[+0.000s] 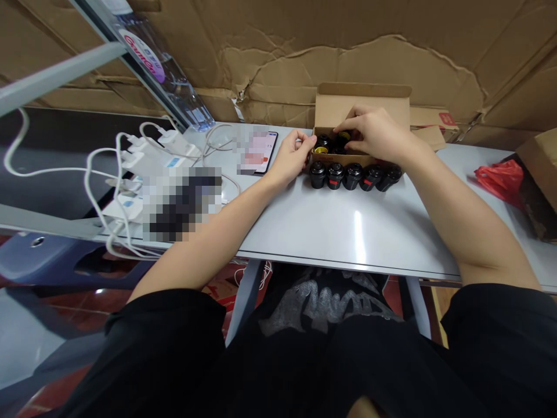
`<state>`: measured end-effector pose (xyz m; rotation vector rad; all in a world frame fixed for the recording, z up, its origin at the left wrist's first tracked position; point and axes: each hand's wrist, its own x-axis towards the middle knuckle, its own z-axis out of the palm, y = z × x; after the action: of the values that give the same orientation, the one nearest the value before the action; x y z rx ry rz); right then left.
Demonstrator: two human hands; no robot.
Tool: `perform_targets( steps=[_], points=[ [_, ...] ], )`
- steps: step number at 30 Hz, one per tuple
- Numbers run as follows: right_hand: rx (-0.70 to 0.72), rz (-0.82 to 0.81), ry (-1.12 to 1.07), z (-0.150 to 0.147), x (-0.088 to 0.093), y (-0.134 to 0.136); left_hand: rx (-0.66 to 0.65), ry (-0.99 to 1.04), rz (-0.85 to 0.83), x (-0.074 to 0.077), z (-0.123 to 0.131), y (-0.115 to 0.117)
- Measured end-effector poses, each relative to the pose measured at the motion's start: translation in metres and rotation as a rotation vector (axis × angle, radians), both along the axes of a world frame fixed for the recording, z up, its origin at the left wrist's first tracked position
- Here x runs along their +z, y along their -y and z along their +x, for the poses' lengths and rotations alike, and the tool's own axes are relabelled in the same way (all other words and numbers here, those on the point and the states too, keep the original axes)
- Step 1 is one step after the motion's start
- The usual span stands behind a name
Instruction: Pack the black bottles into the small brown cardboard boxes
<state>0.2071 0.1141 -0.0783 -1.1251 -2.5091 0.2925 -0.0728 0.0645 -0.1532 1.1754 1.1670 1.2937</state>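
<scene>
Head view: your left hand [292, 155] is at the left end of an open cardboard box [335, 157], its fingers curled and the thumb tip against or just beside the near left corner; you cannot tell whether that grip pinches the wall. Your right hand [378, 132] reaches over the box from the right, forefinger and thumb set apart on either side of a black canister [344, 136] inside; contact is partly hidden, so whether this grip is pressed onto it cannot be told. To the left within the same box you have another dark canister [322, 141], with yellow showing at its near side. Lid flap of the box stands raised at the back, before a large brown cardboard sheet [357, 64]. Directly in front of the box, five black lidded canisters [351, 176] form a row on the white surface [313, 226]; the second and fourth from the left show red marks, and the rightmost leans. Left of your left hand: a smartphone [263, 152] with lit screen, then white cables and plugs [145, 155], and a clear water bottle [183, 96]. Far right: a red plastic bag [500, 179] beside a second cardboard box [542, 165].
</scene>
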Motion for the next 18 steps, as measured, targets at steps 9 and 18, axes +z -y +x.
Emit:
perform_targets(
  steps=[9, 18],
  points=[
    [-0.010, -0.030, -0.050, -0.004, -0.010, -0.001, -0.040, -0.093, 0.036, -0.001, -0.002, 0.000],
    [0.003, -0.067, -0.117, 0.000, -0.013, -0.010, -0.059, -0.144, 0.063, -0.006, -0.006, -0.003]
  ],
)
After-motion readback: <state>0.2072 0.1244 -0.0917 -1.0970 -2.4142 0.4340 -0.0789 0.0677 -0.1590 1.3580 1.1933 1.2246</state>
